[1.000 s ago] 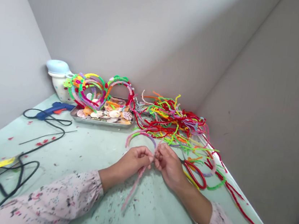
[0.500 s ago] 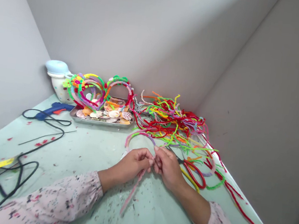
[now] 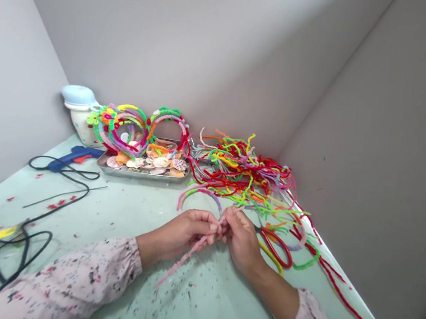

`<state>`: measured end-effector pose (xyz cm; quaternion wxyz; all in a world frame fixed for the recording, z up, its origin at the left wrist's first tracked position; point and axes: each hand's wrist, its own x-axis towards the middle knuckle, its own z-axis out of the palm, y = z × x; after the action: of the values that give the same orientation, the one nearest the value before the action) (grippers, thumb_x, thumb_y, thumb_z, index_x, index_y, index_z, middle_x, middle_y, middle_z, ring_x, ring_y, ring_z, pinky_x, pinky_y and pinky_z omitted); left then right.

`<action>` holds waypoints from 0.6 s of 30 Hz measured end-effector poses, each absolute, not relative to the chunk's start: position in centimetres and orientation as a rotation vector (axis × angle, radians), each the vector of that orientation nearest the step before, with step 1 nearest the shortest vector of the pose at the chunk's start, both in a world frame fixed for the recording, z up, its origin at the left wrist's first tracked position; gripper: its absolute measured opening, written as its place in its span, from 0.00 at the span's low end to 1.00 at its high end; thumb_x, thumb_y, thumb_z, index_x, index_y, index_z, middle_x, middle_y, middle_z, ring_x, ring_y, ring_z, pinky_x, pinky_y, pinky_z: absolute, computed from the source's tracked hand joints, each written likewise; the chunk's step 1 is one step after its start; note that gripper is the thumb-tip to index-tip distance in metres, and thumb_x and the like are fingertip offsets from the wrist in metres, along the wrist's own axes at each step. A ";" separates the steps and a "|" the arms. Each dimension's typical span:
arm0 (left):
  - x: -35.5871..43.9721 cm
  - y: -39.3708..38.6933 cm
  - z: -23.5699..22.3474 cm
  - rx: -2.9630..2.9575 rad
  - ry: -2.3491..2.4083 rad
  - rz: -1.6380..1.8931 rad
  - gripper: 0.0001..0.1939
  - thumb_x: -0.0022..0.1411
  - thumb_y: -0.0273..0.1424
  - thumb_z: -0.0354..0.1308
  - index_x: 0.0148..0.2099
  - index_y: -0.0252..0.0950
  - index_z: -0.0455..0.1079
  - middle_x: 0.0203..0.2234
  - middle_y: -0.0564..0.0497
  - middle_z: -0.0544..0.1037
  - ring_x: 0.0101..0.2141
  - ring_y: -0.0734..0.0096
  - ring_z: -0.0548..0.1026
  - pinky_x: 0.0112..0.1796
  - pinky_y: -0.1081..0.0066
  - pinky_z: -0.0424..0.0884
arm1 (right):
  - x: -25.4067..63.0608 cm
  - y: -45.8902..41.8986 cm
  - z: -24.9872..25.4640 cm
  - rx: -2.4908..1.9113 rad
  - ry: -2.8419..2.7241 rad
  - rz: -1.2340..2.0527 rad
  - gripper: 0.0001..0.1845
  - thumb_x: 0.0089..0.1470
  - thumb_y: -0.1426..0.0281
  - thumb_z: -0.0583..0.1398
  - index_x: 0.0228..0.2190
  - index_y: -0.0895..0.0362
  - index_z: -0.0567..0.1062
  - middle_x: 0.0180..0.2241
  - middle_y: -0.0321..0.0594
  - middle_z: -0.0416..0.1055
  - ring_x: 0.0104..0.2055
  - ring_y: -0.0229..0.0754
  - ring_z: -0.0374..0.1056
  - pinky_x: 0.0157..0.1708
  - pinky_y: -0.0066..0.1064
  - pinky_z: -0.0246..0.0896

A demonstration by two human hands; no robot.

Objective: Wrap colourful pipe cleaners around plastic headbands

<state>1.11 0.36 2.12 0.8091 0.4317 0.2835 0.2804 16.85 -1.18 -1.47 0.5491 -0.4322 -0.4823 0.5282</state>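
Observation:
A pink pipe cleaner (image 3: 180, 264) runs slantwise through both hands, its free end pointing down and left over the table. My left hand (image 3: 188, 231) is closed, pinching it between thumb and fingers. Close beside it, my right hand (image 3: 241, 238) is closed on the same pipe cleaner near its upper end, a short tip showing past the fingers. Just beyond my hands lies a headband wrapped in pink, green and purple (image 3: 202, 191). Scissors with red handles (image 3: 277, 247) lie right of my right hand, their blades partly hidden.
A heap of coloured pipe cleaners (image 3: 243, 166) lies at the back right. Behind my left hand, a metal tray (image 3: 141, 175) holds seashells (image 3: 160, 162) and wrapped headbands (image 3: 128, 107). A blue glue gun (image 3: 68, 157), black cord (image 3: 29, 230) and white bottle with blue lid (image 3: 79, 95) are at left.
The pink pipe cleaner has swung its free end left and up, and its upper tip now shows beyond my right fingers. Both hands stay close together, the right slightly further right.

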 end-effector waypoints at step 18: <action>1.3 0.1 0.5 1.251 0.788 0.712 0.13 0.57 0.38 0.59 0.30 0.34 0.63 0.19 0.56 0.69 0.17 0.83 0.60 0.19 0.79 0.55 | 17.2 -1.0 -1.0 -1.127 -1.368 1.267 0.25 0.57 0.54 0.56 0.16 0.56 0.62 0.11 0.28 0.58 0.14 0.32 0.55 0.19 0.26 0.50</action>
<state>1.34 0.07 0.54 0.6818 0.5575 0.3514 0.3176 17.18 -0.95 -1.04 0.4632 -0.4584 -0.5566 0.5153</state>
